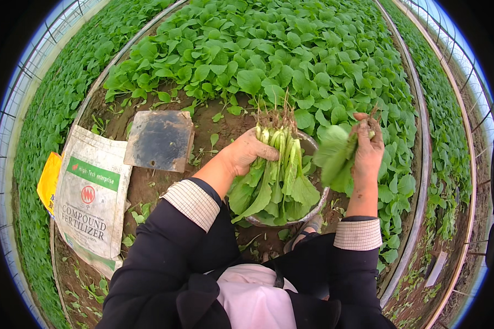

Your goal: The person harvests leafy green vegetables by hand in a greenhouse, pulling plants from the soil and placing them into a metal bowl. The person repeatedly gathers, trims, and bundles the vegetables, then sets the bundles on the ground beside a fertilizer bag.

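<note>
My left hand (253, 150) grips a thick bunch of leafy green plants (278, 177) by the stems. Their thin brown roots point up and away from me, and the leaves hang toward me over a round metal basin (313, 209). Most of the basin is hidden under the bunch. To the right, my right hand (368, 144) is raised and closed around a smaller cluster of the same greens (339, 164), leaves drooping to the left. A few roots stick up past its soil-covered fingers. The two lots of greens are apart.
A dense bed of leafy greens (271, 49) fills the far side. On bare soil at left lie a dark square board (158, 140) and a white fertilizer sack (91, 197), with a yellow bag (49, 179) beside it. A pale hose (422, 123) runs along the right.
</note>
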### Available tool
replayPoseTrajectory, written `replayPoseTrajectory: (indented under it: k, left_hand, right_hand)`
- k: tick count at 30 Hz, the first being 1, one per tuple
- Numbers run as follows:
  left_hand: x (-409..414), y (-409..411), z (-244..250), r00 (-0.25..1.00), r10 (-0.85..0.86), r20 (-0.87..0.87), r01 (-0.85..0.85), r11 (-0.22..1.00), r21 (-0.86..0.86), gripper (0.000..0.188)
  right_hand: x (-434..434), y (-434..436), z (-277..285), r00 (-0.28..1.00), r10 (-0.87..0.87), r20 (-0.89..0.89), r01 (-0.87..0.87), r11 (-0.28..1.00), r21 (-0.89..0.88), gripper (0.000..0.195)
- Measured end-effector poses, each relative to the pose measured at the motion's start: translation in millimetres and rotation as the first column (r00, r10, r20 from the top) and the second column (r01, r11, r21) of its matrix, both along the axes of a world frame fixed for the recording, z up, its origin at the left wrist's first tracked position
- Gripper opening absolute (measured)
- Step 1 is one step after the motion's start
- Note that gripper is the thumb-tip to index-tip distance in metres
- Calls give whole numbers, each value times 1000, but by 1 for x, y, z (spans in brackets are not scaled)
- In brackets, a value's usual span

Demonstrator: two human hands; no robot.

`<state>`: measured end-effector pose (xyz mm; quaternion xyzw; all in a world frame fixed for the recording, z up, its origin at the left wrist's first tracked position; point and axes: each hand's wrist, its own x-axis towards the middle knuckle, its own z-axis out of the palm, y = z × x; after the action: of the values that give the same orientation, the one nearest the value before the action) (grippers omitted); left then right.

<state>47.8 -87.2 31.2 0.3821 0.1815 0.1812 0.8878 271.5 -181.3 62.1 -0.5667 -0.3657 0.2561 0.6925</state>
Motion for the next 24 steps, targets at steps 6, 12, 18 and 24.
replayPoseTrajectory:
  k: [6, 12, 18, 24]
  left_hand:
    - [3, 3, -15, 983, 183, -31, -180, 980, 86, 53]
    - [10, -9, -9, 993, 112, 37, -115, 988, 107, 63]
    - [3, -2, -6, 993, 33, 116, -46, 993, 109, 106]
    - [-15, 13, -4, 1000, -10, -14, 15, 909, 416, 120]
  right_hand:
    - [-52, -5, 8, 935, 351, -41, -347, 890, -294, 51]
    - [-56, 10, -19, 786, 512, -347, -590, 789, -174, 65]
    - [-59, 16, -28, 718, 587, -376, -672, 725, -152, 71]
    - [-89, 17, -28, 795, 553, -247, -594, 793, -134, 54]
